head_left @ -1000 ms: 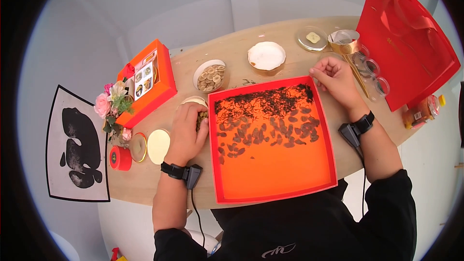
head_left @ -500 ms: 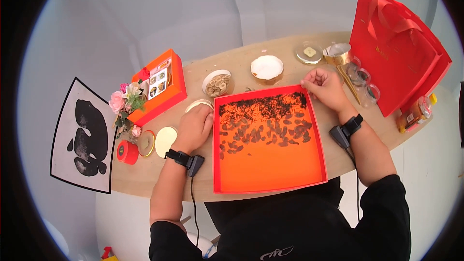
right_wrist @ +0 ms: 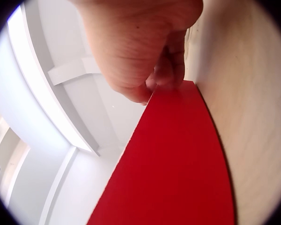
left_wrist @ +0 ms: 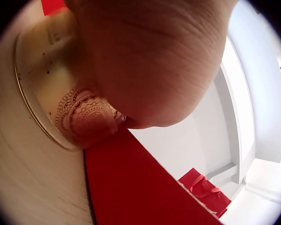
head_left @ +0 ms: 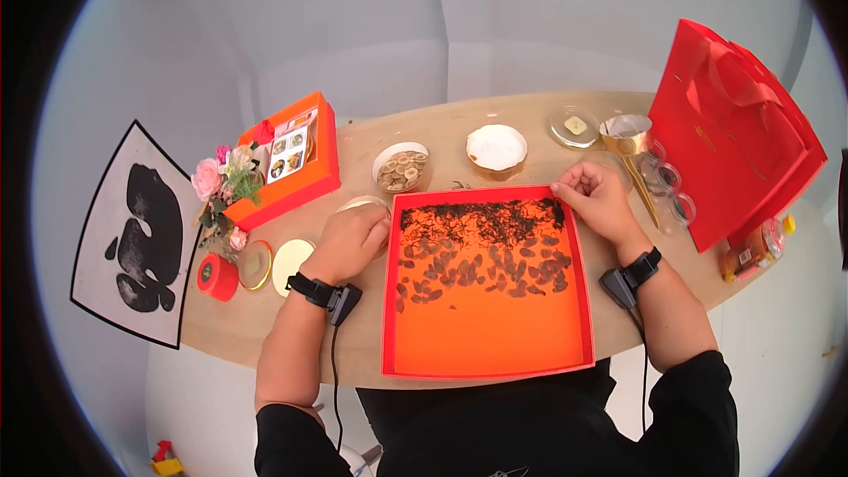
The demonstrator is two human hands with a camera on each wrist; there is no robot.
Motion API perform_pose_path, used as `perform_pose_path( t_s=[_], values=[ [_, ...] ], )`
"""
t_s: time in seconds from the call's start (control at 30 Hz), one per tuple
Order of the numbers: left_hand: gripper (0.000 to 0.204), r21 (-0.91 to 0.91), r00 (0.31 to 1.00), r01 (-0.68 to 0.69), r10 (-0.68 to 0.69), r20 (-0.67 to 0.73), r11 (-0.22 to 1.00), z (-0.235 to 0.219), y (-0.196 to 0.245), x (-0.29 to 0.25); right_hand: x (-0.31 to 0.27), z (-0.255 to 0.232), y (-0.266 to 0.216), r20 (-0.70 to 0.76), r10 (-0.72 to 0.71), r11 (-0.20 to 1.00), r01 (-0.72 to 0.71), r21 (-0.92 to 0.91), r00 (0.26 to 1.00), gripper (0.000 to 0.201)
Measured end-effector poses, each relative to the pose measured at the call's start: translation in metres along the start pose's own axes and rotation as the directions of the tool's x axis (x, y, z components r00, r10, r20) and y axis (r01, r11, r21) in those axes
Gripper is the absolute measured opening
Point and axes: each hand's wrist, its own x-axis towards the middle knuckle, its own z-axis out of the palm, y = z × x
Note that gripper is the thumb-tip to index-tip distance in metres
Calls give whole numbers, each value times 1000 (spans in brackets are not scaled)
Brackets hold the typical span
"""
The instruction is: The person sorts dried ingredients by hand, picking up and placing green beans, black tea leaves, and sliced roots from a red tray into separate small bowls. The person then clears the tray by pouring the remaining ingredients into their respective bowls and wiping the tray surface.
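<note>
- Lying on the tabletop (head_left: 364,358) between the forearms: the shallow red box (head_left: 495,340), showing its orange floor in the near part.
- Spreading across the far end of the floor: a tangled band of dark shreds (head_left: 486,219), with flat brown pieces (head_left: 459,272) scattering in rows just nearer.
- Drawing left thumb in beside the fingers, compared with a second ago, and covering more of the jar's mouth; leaving shreds and pieces in the box looking unaltered.
- Reaching over the patterned jar (left_wrist: 82,115) with left hand (head_left: 349,238), back of the hand up and wrist just outside the box's left wall; hiding the fingertips, so not telling how far open the left grip is or whether anything is being held.
- Pinching the box's far right corner with right hand (head_left: 594,201), fingers curling in and straddling the wall; keeping the right grip nearly closed, forearm slanting up from the near right.
- Sitting beyond the box: a bowl of round slices (head_left: 402,172), a white-topped bowl (head_left: 496,148) and a clear dish (head_left: 574,127) bearing one pale piece.
- Standing farther right: a gold handled cup (head_left: 629,130), a red gift bag (head_left: 738,141) and a yellow-capped bottle (head_left: 753,252).
- Flanking at left: a small red tin (head_left: 216,276) and an orange box (head_left: 327,155) beside flowers (head_left: 208,181).
</note>
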Motion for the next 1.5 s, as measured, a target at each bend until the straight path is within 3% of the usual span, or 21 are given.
perform_pose_path(
  t_s=[0.1,0.17,0.27,0.5,0.63,0.7,0.77,1.0,1.1,1.17,1.2,1.27,1.3,1.37,1.5],
  values=[
    [29,-97,1000,19,-20,-4,995,-2,3,-2,1,4,10,-37,-56,998,56,-1,998,13],
    [23,-77,992,8,-18,-125,997,4,2,-7,0,8,8,-79,-67,998,66,-23,995,13],
    [16,-87,980,-22,4,-201,996,2,1,-10,3,5,16,-98,-119,989,108,-105,988,13],
    [12,-111,960,-72,39,-276,991,6,-2,-10,-1,8,5,-89,-100,989,89,-121,991,12],
    [15,-87,952,-1,-26,-304,996,5,-2,-10,0,8,2,-78,-100,993,95,-75,992,12],
    [16,-69,949,19,-39,-313,997,3,0,-11,0,7,1,-63,-118,985,109,-135,991,12],
    [17,-192,927,80,-144,-347,978,3,1,-11,-1,8,-1,-69,-115,988,107,-109,991,12],
    [40,-137,910,61,-112,-399,989,0,6,6,-1,5,0,-59,-99,993,95,-74,993,13],
    [57,-125,945,96,-130,-301,988,-11,8,26,-2,3,-4,-48,-102,992,97,-83,994,13],
    [83,-6,967,192,-191,-170,981,-18,7,52,-3,3,-6,-41,-97,992,93,-85,994,13],
    [83,5,967,190,-187,-174,982,-19,7,66,-3,2,-7,-29,-100,992,97,-84,995,13],
    [108,98,935,353,-355,2,930,-19,5,95,-3,1,-9,-23,-112,991,110,-79,993,14],
    [108,104,937,347,-349,-4,932,-19,2,106,-3,0,-10,-15,-123,986,121,-115,992,14],
    [114,189,867,425,-458,195,885,-13,0,128,-4,-4,-13,-23,-137,979,132,-155,990,14],
    [119,111,874,419,-433,220,901,1,-6,143,-4,-9,-18,-28,-113,981,107,-164,993,14]
  ],
)
